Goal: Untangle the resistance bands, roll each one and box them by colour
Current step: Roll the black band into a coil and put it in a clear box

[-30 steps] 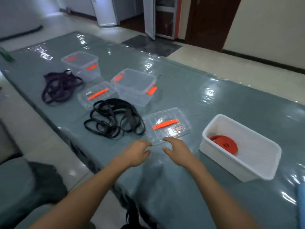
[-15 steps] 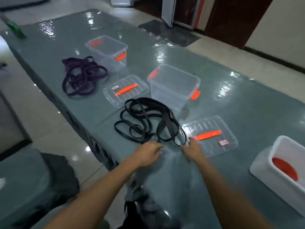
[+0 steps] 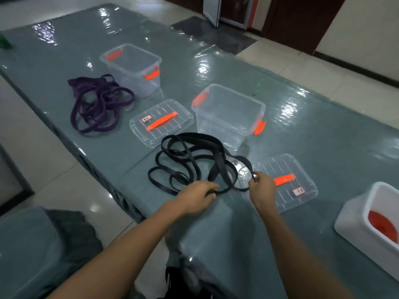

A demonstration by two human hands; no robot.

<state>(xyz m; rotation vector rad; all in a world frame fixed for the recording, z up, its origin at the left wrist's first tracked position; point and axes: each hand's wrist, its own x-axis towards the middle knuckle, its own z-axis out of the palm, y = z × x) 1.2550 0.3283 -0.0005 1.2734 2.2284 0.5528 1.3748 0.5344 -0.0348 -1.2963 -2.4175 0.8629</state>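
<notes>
- Two heaps of bands lie unsorted on the desk [image 3: 323,147]. We judge the task barely begun, since neither heap shows a rolled band and both clear boxes look empty.
- The black bands [image 3: 190,160] lie just in front of the middle clear box [image 3: 218,128], their loops crossing over one another. This is the heap in hand.
- Our left hand [image 3: 198,194] has its fingers curled onto the nearest black loops, in front of that box. Our right hand [image 3: 261,186] pinches a single black strand between thumb and fingertips, off the box's front right corner.
- The purple bands [image 3: 97,104] sit well to the left of the middle box, untouched. A second clear box [image 3: 131,83] stands behind and to the left of it.
- One red roll [image 3: 381,224] lies in a white tub [image 3: 349,227] far to the right of the middle box and nearer us — the only piece that looks finished.
- Left to do, as we read it: free each black band, roll it and box it, then do the same for purple.
- The bands are flat, matt, limp strips.
- The boxes are thin see-through plastic with orange latches.
- The left lid [image 3: 183,117] and the right lid [image 3: 302,167] lie flat on either side of the middle box's front. Both are ribbed, with an orange handle and a small label.
- The desk covering is glossy grey-green — it throws back glare.
</notes>
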